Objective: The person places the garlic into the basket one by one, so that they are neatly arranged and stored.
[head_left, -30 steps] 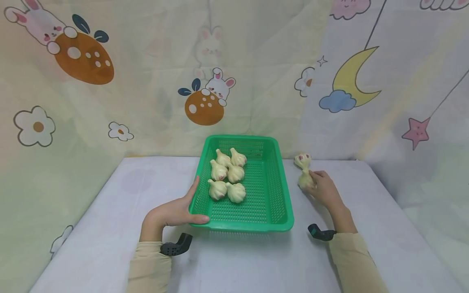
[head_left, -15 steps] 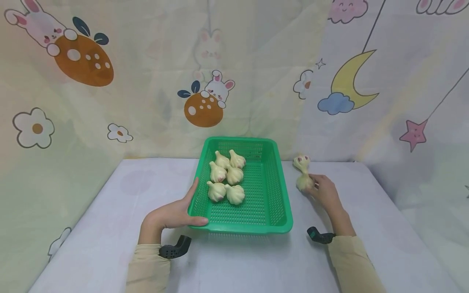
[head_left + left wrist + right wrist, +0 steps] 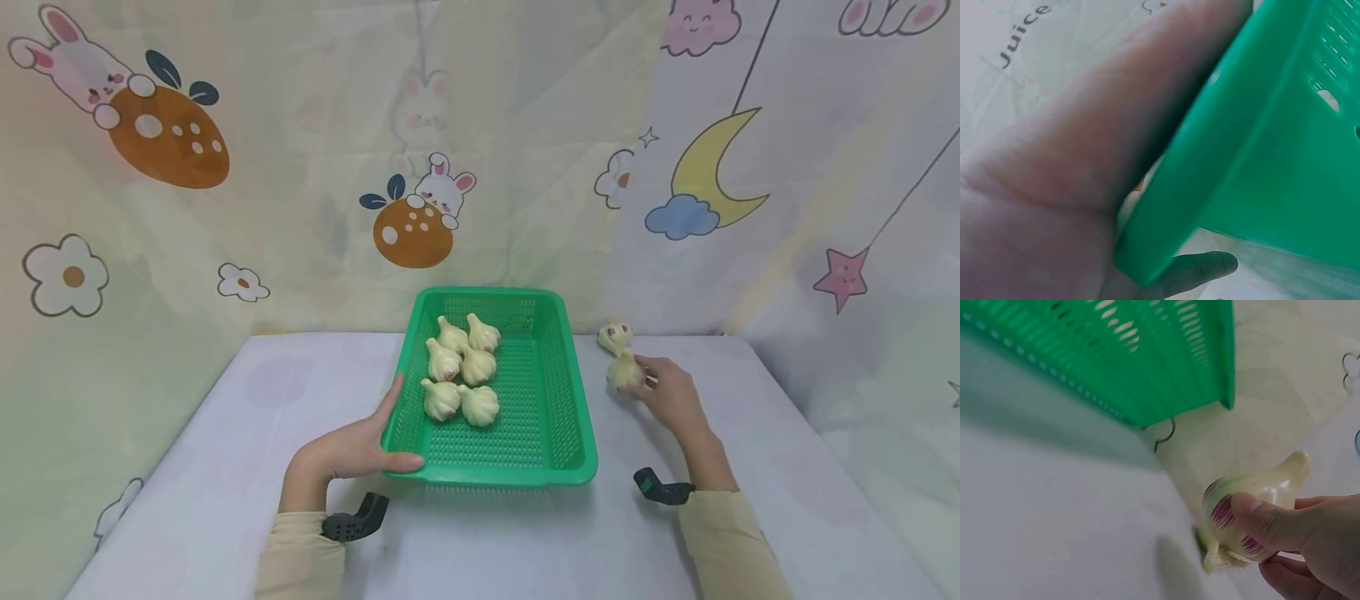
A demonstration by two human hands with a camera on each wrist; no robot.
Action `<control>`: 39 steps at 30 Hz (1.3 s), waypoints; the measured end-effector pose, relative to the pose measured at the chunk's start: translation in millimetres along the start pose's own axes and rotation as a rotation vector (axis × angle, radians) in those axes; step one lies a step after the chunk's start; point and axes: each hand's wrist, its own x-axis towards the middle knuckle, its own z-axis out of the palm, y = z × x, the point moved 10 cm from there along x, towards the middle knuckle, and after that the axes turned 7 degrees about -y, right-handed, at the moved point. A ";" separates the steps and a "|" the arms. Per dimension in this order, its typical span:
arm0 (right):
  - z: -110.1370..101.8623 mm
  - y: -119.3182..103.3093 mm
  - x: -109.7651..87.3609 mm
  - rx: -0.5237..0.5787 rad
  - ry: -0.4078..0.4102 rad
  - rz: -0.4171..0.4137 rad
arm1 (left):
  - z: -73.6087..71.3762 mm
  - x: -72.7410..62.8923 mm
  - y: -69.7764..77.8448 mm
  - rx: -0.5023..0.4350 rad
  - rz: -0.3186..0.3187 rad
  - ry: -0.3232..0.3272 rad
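Note:
In the head view a green basket (image 3: 510, 477) holds several cream garlic bulbs (image 3: 480, 406) grouped on its left side. My left hand (image 3: 352, 448) rests against its near left corner. The thumb lies straight at the front rim, the fingers along the left side; the left wrist view shows the rim (image 3: 1179, 181) close against the palm. To the right of the basket, my right hand (image 3: 671, 396) pinches a garlic bulb (image 3: 1254, 506) with purple streaks, its stem pointing away from the thumb. Just beyond it lies another garlic bulb (image 3: 615, 336), mostly hidden in the right wrist view.
Everything stands on a white-covered table (image 3: 510, 550). Behind it hangs a pale curtain (image 3: 525, 167) printed with rabbits, flowers and a moon. A black wrist camera (image 3: 358, 518) sits on the left wrist, and another wrist camera (image 3: 663, 487) on the right.
The head view has tilted up a little, so the scene sits lower. The pinched bulb now overlaps the farther bulb more. My left hand stays at the basket's corner.

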 end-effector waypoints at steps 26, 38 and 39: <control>-8.9 -157.6 -46.9 0.087 -0.048 -0.397 | 2.2 -0.9 -3.3 -0.007 -0.028 0.012; 47.0 -206.0 -63.1 -0.116 -0.277 -0.521 | 1.5 -1.3 -0.4 -0.010 -0.017 0.011; 50.6 -207.8 -63.9 -0.118 -0.302 -0.523 | 1.1 -1.4 -0.2 -0.008 -0.016 0.011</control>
